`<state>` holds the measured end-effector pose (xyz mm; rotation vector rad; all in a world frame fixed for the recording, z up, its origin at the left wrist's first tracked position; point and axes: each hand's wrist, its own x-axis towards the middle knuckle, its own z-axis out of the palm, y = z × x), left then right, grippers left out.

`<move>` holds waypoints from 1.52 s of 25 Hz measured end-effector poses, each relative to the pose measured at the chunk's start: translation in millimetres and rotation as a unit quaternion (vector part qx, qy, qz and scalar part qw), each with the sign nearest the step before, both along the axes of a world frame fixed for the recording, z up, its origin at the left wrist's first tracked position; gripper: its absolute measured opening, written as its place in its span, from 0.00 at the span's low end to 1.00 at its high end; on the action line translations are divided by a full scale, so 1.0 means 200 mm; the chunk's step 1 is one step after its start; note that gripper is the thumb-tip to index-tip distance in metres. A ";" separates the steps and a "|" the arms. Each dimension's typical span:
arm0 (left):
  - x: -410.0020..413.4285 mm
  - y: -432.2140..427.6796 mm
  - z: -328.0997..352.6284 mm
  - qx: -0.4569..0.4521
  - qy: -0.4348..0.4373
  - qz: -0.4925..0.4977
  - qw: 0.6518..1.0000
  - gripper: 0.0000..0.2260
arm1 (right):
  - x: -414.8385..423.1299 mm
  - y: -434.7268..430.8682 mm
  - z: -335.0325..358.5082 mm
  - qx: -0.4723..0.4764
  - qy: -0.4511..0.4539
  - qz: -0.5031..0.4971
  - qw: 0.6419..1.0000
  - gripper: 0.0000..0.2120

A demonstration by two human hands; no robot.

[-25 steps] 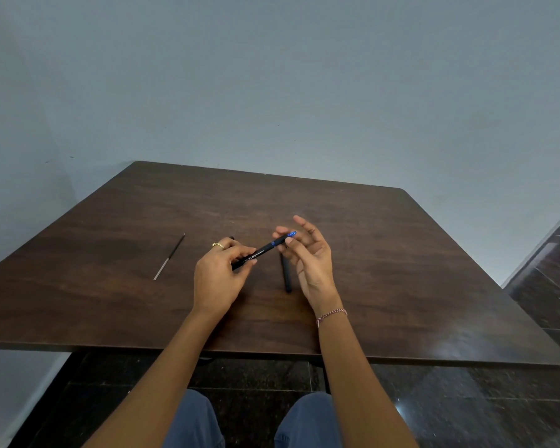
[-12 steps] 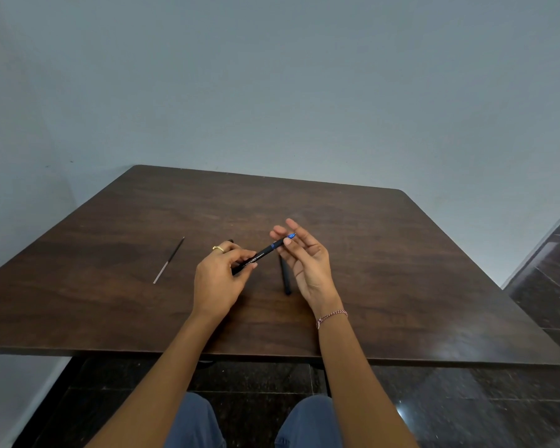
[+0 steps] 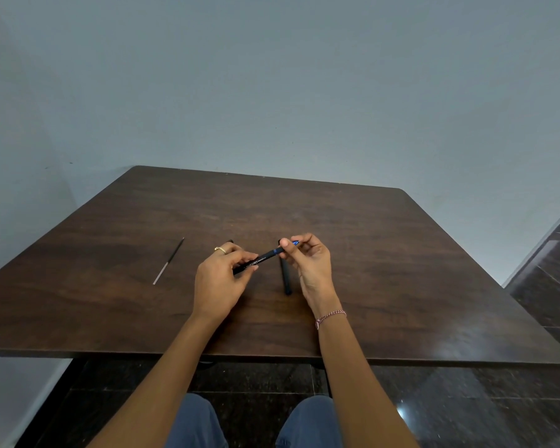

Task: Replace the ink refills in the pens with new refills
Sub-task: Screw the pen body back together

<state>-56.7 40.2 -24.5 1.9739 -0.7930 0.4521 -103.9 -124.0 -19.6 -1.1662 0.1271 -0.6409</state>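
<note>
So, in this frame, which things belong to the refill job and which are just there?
Job: held pen, gripped by left hand, blue end pinched by right hand; second black pen lying flat; loose refill.
Not the job: ring; bracelet; table.

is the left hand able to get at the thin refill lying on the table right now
Probably yes: the refill lies on the table, left of the left hand, with nothing between them. But that hand grips the pen, so it would likely have to let go first.
</note>
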 end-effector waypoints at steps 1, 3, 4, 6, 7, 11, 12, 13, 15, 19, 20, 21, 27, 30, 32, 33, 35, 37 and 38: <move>0.00 0.00 0.00 0.002 -0.001 0.003 1.000 0.10 | 0.00 0.01 0.00 -0.011 -0.007 -0.001 1.000 0.12; 0.01 0.00 0.00 0.004 0.000 0.010 1.000 0.10 | -0.01 0.01 0.01 -0.013 -0.035 0.031 0.999 0.20; 0.01 0.00 0.00 0.004 0.002 0.012 1.000 0.10 | -0.01 0.01 0.01 -0.005 -0.050 0.051 0.997 0.23; 0.01 0.00 0.00 -0.002 0.007 0.012 1.000 0.10 | -0.02 0.00 0.02 0.016 -0.077 0.073 0.994 0.24; 0.01 0.00 0.00 -0.002 0.008 0.011 1.000 0.10 | -0.02 0.00 0.01 0.026 -0.082 0.075 0.993 0.23; 0.00 0.00 0.00 -0.001 0.004 0.009 1.000 0.10 | -0.02 -0.01 0.01 0.034 -0.061 0.061 0.996 0.20; 0.00 0.00 0.00 -0.001 0.005 0.009 1.000 0.10 | -0.02 0.00 0.01 0.035 -0.058 0.058 0.996 0.20; 0.00 0.00 0.00 -0.001 0.005 0.009 1.000 0.10 | -0.02 0.00 0.01 0.037 -0.057 0.057 0.996 0.19; 0.00 0.00 0.00 -0.002 0.003 0.010 1.000 0.10 | -0.02 0.00 0.01 0.040 -0.054 0.052 0.996 0.19; 0.00 0.00 0.00 0.000 0.002 0.009 1.000 0.10 | -0.02 0.01 0.02 0.020 -0.026 0.032 0.999 0.20; 0.00 0.00 0.00 0.000 0.003 0.007 1.000 0.10 | -0.02 0.01 0.01 0.010 -0.018 0.029 0.999 0.19; 0.00 0.00 0.00 0.000 0.003 0.006 1.000 0.10 | -0.01 0.01 0.01 0.004 -0.012 0.029 1.000 0.18; 0.01 0.00 0.00 -0.004 0.003 0.010 1.000 0.10 | -0.01 0.00 0.00 0.047 -0.041 0.076 0.995 0.14; 0.01 0.00 0.00 -0.005 0.007 0.011 1.000 0.09 | 0.00 -0.01 -0.01 0.051 -0.042 0.084 0.994 0.14; 0.01 0.00 0.00 -0.009 0.009 0.012 1.000 0.09 | 0.00 -0.01 -0.01 0.048 -0.041 0.082 0.995 0.13; 0.01 0.00 0.00 -0.011 0.010 0.013 1.000 0.08 | 0.00 -0.01 -0.01 0.044 -0.037 0.078 0.995 0.13; 0.00 0.00 0.00 -0.015 0.013 0.010 1.000 0.08 | 0.00 -0.01 -0.01 0.032 -0.020 0.059 0.998 0.12; 0.00 0.00 0.01 -0.014 0.014 0.005 1.000 0.09 | 0.00 0.00 0.00 0.017 -0.003 0.039 0.999 0.11; 0.00 0.00 0.01 -0.012 0.013 0.005 1.000 0.09 | 0.00 0.00 0.00 0.010 0.000 0.037 0.999 0.12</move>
